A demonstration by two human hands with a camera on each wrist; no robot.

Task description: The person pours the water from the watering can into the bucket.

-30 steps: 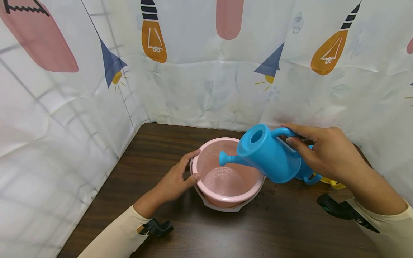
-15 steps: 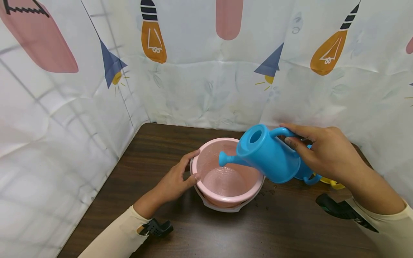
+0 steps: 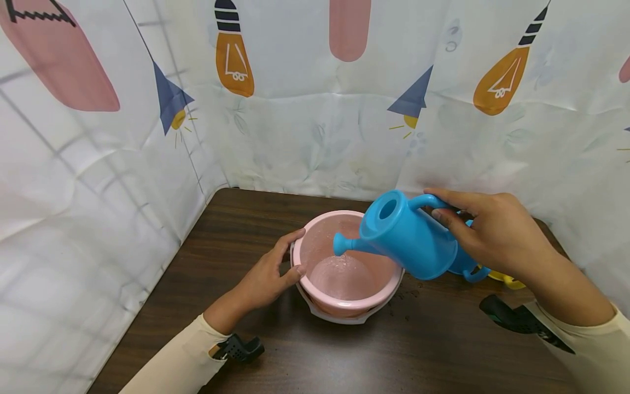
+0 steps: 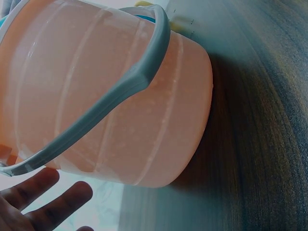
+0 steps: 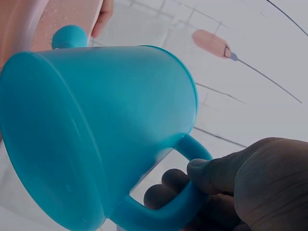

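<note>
A pink bucket (image 3: 354, 303) with a pale carrying handle (image 4: 103, 108) stands on the dark wooden table. My left hand (image 3: 266, 276) rests at the bucket's left rim, its thumb tip and a fingertip touching the edge. In the left wrist view, straight fingers (image 4: 62, 204) lie beside the bucket wall. With my right hand (image 3: 502, 235) I grip the handle of a blue watering can (image 3: 410, 238), thumb on top and fingers curled under. The can is tilted to the left, its spout head (image 3: 340, 244) over the bucket's opening. Water shows inside, its surface disturbed below the spout.
Behind my right hand are a second blue vessel (image 3: 474, 273) with a handle and a yellow handle (image 3: 512, 282), both partly hidden. Drops of water (image 3: 406, 295) dot the table right of the bucket. A printed white curtain (image 3: 315, 137) borders the table's back and left.
The watering can and my right hand have shifted very slightly left, with the spout head a touch lower. My left hand and the bucket have stayed put.
</note>
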